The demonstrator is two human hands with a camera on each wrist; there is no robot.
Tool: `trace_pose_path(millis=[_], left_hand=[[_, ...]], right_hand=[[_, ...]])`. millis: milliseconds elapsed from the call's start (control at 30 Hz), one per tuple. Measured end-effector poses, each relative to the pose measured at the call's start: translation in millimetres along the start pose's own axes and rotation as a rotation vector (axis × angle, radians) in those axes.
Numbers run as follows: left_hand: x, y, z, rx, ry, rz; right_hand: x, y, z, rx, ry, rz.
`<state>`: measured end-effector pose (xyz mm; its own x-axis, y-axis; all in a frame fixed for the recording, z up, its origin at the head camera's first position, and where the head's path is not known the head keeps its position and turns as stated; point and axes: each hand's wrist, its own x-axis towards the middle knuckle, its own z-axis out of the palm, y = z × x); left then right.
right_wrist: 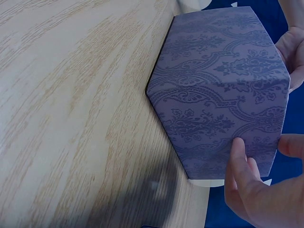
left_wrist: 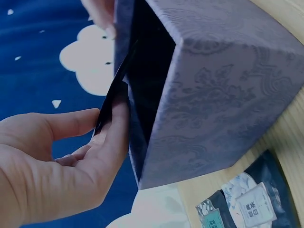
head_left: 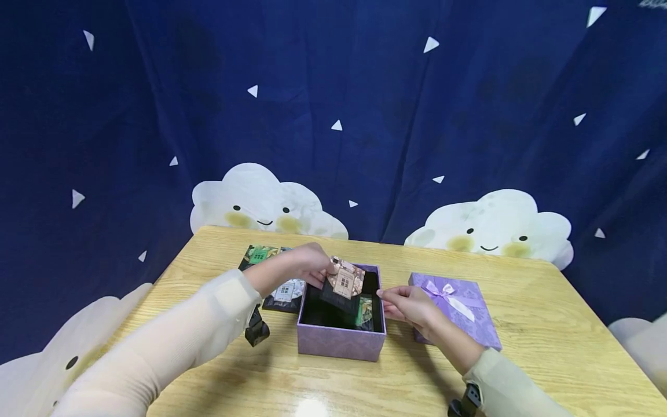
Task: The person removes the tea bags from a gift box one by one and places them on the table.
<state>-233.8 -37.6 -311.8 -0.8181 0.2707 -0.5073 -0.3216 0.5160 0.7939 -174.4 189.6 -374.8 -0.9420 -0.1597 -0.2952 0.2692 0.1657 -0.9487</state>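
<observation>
A purple patterned box with a dark inside stands without its lid at the middle of the table. My left hand pinches a flat black packet with a pink floral label, tilted over the box opening. In the left wrist view the packet appears edge-on between thumb and fingers, partly past the rim. Inside the box, at its right, lies a packet with a green label. My right hand holds the box's right wall, thumb at the rim and fingers against the outer side.
Left of the box lie a green-labelled packet and a white-and-blue-labelled packet, partly behind my left arm. The purple lid with a ribbon bow rests on the wooden table at right. A dark blue curtain hangs behind.
</observation>
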Motion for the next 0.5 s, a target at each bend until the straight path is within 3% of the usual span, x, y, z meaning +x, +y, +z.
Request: trace_pose_path(millis=[267,500], left_hand=[[-9.3,-0.2,-7.5,-0.094,-0.004,0.066],[-17.8,-4.4,-17.0,-0.116,0.000,0.114]], right_hand=[[-0.6,2,1,-0.005,0.002,0.006],[0.7,1,0,0.001,0.000,0.003]])
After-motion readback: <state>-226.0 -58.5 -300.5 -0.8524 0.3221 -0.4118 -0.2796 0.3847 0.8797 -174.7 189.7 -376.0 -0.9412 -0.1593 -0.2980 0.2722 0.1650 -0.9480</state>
